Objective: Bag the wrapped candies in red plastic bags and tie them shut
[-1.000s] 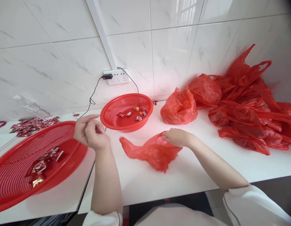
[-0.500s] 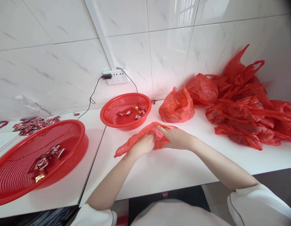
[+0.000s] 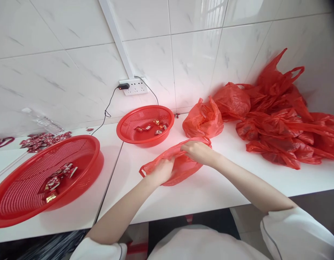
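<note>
A thin red plastic bag [image 3: 183, 174] lies spread on the white table in front of me, its mouth partly open. My right hand [image 3: 198, 151] is closed on the bag's far rim, with the fingers curled over it. My left hand [image 3: 163, 170] reaches into the mouth from the left, closed against the plastic; its fingertips are partly hidden there. Just behind the bag stands a small red basket [image 3: 121, 135] holding several wrapped sweets [image 3: 158, 132]. Another red plastic bag [image 3: 202, 119], bulging and upright, stands behind my right hand.
To the left is a larger red basket [image 3: 95, 153] with several wrapped packets [image 3: 53, 182]. More red packets [image 3: 38, 142] and a clear bottle [image 3: 48, 124] lie beyond it. Red bags [image 3: 286, 126] are heaped at right. A cable [image 3: 106, 112] runs down from the wall socket [image 3: 136, 86].
The red bag has been spread wider and its mouth has opened. My right hand has shifted onto its far rim, and my left hand sits deeper in the mouth.
</note>
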Tool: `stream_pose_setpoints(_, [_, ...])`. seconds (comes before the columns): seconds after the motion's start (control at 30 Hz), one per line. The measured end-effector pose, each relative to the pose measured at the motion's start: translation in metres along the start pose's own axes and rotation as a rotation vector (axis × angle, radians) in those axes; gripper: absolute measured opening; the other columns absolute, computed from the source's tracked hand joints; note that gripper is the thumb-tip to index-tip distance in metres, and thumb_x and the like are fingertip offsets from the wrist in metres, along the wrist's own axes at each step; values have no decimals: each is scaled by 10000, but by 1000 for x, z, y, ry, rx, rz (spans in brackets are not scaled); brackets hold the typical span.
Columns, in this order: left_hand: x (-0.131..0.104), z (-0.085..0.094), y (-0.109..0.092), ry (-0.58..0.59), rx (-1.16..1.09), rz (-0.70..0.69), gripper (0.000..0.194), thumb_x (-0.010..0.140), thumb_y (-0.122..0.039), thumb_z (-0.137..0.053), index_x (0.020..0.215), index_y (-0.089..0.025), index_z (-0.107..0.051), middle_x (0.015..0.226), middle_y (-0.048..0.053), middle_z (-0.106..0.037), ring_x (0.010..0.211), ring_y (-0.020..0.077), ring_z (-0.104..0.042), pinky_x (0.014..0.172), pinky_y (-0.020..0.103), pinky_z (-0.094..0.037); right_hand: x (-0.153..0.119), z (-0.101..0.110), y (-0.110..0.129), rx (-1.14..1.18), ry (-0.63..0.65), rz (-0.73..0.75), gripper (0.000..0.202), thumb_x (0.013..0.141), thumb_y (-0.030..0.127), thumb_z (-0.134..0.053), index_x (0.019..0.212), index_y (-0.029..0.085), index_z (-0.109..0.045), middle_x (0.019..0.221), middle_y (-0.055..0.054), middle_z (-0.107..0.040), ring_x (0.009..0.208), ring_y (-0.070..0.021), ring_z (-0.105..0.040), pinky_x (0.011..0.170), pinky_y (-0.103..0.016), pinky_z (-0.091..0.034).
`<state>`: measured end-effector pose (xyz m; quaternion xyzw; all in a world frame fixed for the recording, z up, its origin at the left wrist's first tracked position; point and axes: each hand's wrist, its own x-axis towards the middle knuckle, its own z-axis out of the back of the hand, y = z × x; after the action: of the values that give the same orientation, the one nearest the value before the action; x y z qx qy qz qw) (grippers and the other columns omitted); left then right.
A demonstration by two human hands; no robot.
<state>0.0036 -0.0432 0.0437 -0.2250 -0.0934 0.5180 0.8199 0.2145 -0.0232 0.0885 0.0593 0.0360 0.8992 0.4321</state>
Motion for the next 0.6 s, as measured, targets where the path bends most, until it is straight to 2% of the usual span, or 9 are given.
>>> stream_pose_setpoints(0.03, [-1,-1,-1,34,29,-9,346,798,-166,-517,1127,-174,-625,896,137,-703,880,321,-679,759,399,-507,5,-8,-1,39,-13,50,197,858,116,-539,1027,146,-636,993,-117,-689,940,-238,-640,779,-323,-453])
stream_pose_setpoints(0.07, [-1,-2,0,65,50,-32,387,790,-136,-500,1156,-182,-618,991,153,-694,983,333,-656,796,406,-502,10,-17,-4,71,9,85,277,826,177,-614,1100,140,-625,1094,-142,-671,1027,-270,-620,849,-364,-454])
stream_pose_setpoints(0.17, [-3,2,10,126,45,-145,624,711,-77,-528,1299,-286,-546,1383,108,-522,1316,328,-447,906,402,-483,22,-46,-20,166,192,152,777,674,314,-773,1375,148,-481,1423,-202,-476,1308,-375,-435,1041,-515,-355])
stream_pose_setpoints(0.23, [-2,7,24,156,12,-192,776,679,-83,-557,1391,-372,-448,1522,28,-368,1396,308,-342,969,409,-464,26,-59,-34,235,330,143,961,644,356,-786,1481,179,-350,1524,-187,-348,1394,-395,-316,1090,-549,-302])
stream_pose_setpoints(0.3, [1,10,42,175,-38,-202,841,692,-144,-598,1459,-380,-349,1554,17,-318,1398,304,-344,1041,429,-423,27,-65,-45,315,385,120,1029,640,393,-784,1515,195,-281,1547,-164,-318,1405,-382,-309,1099,-520,-321])
stream_pose_setpoints(0.37, [5,10,58,162,-85,-188,885,691,-242,-667,1494,-319,-303,1543,62,-343,1384,319,-368,1096,448,-372,26,-65,-49,401,326,123,977,654,427,-774,1495,205,-331,1504,-141,-406,1352,-347,-413,1065,-459,-393])
stream_pose_setpoints(0.47, [9,6,71,127,-122,-209,934,669,-340,-724,1500,-270,-304,1540,88,-348,1398,333,-342,1139,461,-315,24,-62,-43,403,81,115,651,783,458,-676,1360,200,-523,1327,-125,-597,1188,-295,-579,981,-415,-468])
stream_pose_setpoints(0.53, [10,2,73,107,-126,-241,916,677,-348,-721,1495,-267,-318,1550,79,-331,1416,323,-313,1155,454,-292,22,-64,-36,327,-80,152,517,877,455,-573,1320,187,-559,1321,-140,-599,1201,-280,-569,1007,-434,-439])
stream_pose_setpoints(0.6, [10,-1,74,98,-124,-242,908,678,-351,-724,1491,-261,-329,1552,73,-330,1417,312,-314,1155,442,-299,19,-72,-30,271,-139,268,549,909,464,-526,1386,193,-494,1435,-139,-499,1321,-273,-462,1100,-477,-328])
